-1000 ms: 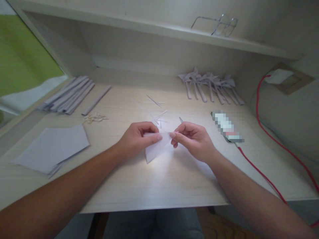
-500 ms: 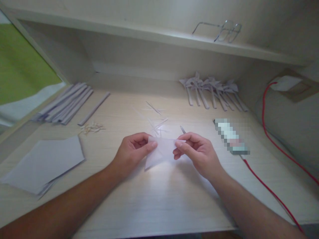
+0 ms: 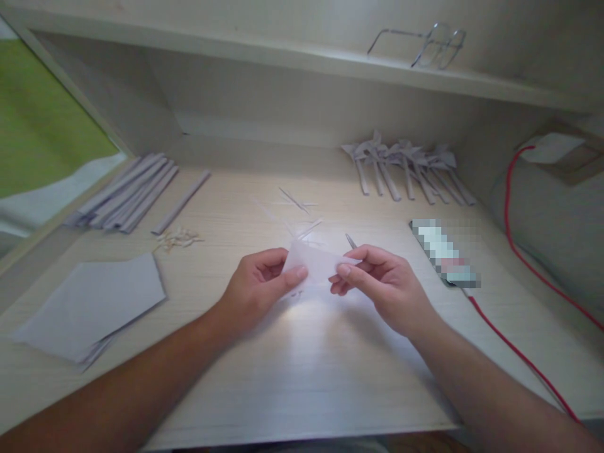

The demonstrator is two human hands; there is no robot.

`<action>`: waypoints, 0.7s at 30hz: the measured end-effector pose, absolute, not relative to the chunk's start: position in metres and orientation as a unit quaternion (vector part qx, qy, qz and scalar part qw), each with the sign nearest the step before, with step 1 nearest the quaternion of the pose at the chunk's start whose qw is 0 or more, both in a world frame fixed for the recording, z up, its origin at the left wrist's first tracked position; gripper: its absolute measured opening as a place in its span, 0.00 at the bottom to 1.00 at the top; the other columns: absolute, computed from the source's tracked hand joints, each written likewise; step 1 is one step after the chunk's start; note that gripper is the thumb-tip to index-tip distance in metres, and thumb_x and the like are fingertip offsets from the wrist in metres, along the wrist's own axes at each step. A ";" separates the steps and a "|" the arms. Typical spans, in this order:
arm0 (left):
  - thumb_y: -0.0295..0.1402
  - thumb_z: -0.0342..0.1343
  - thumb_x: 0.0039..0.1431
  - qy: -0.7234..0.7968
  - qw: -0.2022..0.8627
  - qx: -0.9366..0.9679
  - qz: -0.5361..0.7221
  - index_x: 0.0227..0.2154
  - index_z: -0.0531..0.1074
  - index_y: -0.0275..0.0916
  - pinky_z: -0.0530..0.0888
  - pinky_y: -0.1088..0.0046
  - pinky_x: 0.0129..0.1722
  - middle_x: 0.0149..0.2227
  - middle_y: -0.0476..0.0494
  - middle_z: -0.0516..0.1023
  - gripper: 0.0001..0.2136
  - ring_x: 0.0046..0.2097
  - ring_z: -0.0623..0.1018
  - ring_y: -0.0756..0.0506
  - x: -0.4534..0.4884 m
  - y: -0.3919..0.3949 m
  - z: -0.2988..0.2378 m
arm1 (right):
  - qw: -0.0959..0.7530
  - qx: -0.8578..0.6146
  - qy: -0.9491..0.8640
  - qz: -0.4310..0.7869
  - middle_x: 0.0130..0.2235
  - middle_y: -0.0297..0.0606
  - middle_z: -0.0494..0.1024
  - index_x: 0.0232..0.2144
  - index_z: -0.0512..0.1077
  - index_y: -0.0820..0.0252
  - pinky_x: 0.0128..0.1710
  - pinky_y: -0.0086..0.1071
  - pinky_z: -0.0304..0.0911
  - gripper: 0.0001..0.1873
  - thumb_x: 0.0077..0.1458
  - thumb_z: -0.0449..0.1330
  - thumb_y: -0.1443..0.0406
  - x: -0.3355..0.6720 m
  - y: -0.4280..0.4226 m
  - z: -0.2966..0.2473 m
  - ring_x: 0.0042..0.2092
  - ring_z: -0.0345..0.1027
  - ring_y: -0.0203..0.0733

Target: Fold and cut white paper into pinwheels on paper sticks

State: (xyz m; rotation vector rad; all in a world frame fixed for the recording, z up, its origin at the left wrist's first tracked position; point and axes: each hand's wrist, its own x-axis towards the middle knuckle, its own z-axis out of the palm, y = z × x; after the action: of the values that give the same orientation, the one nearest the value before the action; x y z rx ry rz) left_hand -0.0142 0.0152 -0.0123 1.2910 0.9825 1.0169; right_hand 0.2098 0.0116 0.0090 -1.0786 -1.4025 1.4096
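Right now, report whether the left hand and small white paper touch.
Touching: the head view shows the left hand gripping the small white paper, thumb across it.

You seem to be in a home: your pale wood surface has a shelf over it, glasses sit upper right, and green-and-white cloth shows upper left.

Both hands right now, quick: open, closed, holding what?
Left hand: closed on the white paper.
Right hand: closed on the paper's corner; cannot tell if it also grips the slim tool.
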 end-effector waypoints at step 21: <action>0.33 0.68 0.51 0.436 0.580 0.513 0.458 0.23 0.77 0.38 0.75 0.74 0.28 0.20 0.49 0.80 0.07 0.25 0.78 0.48 -0.004 0.009 0.012 | 0.295 -0.432 -0.604 0.601 0.29 0.38 0.81 0.30 0.81 0.60 0.33 0.31 0.67 0.11 0.57 0.68 0.58 0.213 0.010 0.007 0.31 0.73 0.40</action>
State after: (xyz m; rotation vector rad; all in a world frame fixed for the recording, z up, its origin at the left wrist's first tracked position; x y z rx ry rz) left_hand -0.0042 0.0090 0.0122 1.1991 1.0186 1.0715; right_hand 0.2129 0.0098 0.0069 -1.1493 -1.6083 1.5990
